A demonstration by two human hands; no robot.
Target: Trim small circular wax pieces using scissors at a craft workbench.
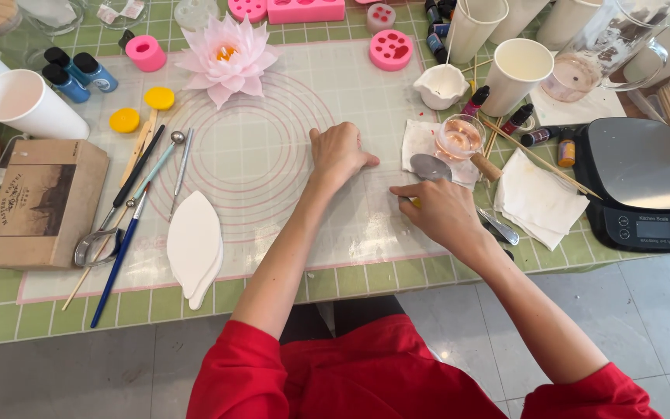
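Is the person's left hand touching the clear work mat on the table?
Touching. The head view shows the left hand resting knuckles-down on the translucent mat, with no gap visible beneath it.

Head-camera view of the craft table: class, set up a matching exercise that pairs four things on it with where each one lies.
Things:
1. pink lotus-shaped flower
2. black digital kitchen scale
3. white leaf-shaped cutouts
4. brown cardboard box

Places:
A. far right edge of the table
B. far side of the translucent work mat, at the top of its printed circles
C. left of the mat, beside the long-handled tools
D. near left part of the mat, by the table's near edge

Pairs: 1-B, 2-A, 3-D, 4-C
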